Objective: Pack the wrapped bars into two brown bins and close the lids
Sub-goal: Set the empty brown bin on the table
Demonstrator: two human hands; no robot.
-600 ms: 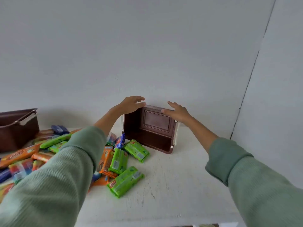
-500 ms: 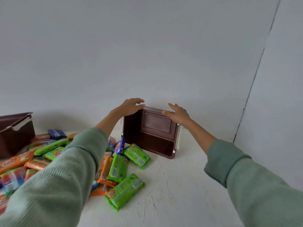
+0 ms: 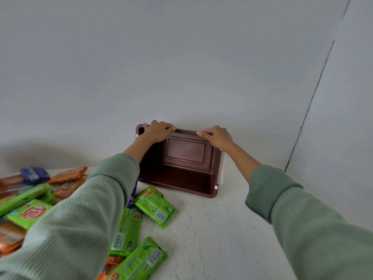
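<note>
Hovering loose-fingered a moment ago, the left grip and right grip now grasp the upper rim of the empty brown bin, which lies on its side on the tabletop beside the loose wrapped bars, probably about to be righted for packing.

Your bin, at the centre of the frame, is dark glossy brown, and its base is moulded with nested rectangular frames. The handle on its right side is cream. Your left sleeve and right sleeve, across the lower corners, are pale sage green in a fine ribbed knit. Towards the lower left, the green bars have bright lime wrappers with red-and-orange logos and white barcode patches. The orange bars at mid left are a coppery orange. The blue bar beside them is deep blue with a paler patch. The table is off-white and faintly speckled. The wall is plain pale grey, with a thin dark line at the right.
</note>
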